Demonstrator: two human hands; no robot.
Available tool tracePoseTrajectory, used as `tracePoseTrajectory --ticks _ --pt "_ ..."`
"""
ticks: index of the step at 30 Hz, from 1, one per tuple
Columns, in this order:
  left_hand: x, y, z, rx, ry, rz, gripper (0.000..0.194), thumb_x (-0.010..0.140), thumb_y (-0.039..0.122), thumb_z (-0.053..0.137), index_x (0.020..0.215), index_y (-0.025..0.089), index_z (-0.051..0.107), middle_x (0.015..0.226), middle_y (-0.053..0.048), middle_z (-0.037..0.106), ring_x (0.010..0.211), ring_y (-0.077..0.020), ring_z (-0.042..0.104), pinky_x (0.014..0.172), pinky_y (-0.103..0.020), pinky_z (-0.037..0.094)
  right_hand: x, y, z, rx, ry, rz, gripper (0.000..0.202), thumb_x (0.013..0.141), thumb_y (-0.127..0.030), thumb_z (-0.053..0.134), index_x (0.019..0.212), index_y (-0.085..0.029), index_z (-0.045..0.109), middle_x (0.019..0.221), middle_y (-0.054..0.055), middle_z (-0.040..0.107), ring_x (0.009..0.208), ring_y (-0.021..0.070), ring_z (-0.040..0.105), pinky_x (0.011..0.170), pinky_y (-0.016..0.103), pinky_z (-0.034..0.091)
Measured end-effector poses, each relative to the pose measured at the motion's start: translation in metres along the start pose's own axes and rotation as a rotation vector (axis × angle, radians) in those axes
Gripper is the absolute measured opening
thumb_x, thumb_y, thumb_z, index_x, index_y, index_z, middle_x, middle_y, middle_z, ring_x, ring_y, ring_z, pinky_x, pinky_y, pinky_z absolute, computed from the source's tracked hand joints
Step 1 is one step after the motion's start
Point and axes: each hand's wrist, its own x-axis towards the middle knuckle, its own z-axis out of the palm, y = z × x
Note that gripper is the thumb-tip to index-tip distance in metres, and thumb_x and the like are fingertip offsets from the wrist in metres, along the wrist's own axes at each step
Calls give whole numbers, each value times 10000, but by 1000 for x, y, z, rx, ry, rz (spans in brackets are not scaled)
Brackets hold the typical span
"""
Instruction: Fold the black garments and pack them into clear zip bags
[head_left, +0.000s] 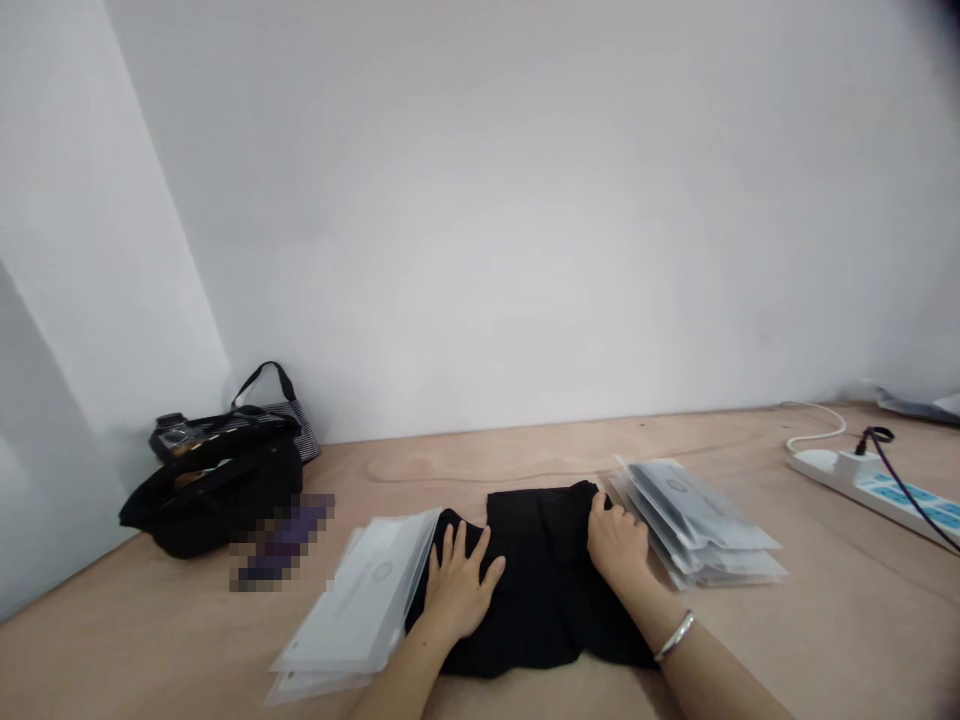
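A piece of black cloth (536, 580), perhaps a garment, lies spread on the wooden table in front of me, with wavy lower edges. My left hand (459, 588) rests flat on its left part, fingers spread. At the upper right corner, my right hand (616, 535) has its fingers curled and pinches the cloth's edge. Close by my left hand is a stack of frosted plastic bags (352, 600) with a round printed mark. Just right of my right hand sits another pile of frosted bags (697, 520), with dark contents showing through.
On the left stand an open black bag (217, 495) and a striped bag (304, 430) against the wall. A blurred-out purple item (283, 542) lies before them. At the right are a white power strip (892, 490) with cables and a plastic packet (919, 402).
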Motion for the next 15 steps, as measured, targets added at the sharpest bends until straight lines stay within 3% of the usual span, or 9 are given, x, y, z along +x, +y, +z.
tracePoseTrajectory --ticks 5,8,13,15 --pt "1 2 -10 100 155 7 527 837 466 344 1282 195 420 1375 -144 333 1264 -301 268 984 -409 253 1 -12 -14 20 59 -56 400 814 -54 297 1177 -115 453 908 161 569 798 241 588 639 338 432" --pt "4 -2 -14 158 215 -70 529 845 466 317 1258 165 453 1343 -164 375 1236 -321 309 982 -428 234 1 -34 -32 99 34 -115 470 810 -63 321 1269 -156 354 998 155 541 792 219 586 557 285 448" --pt "7 -14 -12 142 60 -339 690 812 592 280 1321 132 351 1344 -217 351 1231 -422 265 958 -561 162 -9 -81 -48 249 35 -309 490 804 -82 344 1286 -167 326 1069 138 514 888 226 542 562 277 468" --pt "7 -20 -13 137 46 -374 681 822 583 260 1322 128 347 1344 -222 347 1237 -423 251 954 -580 149 -17 -96 -48 335 26 -384 456 824 -147 364 1279 -166 336 1067 128 515 896 228 530 608 295 469"
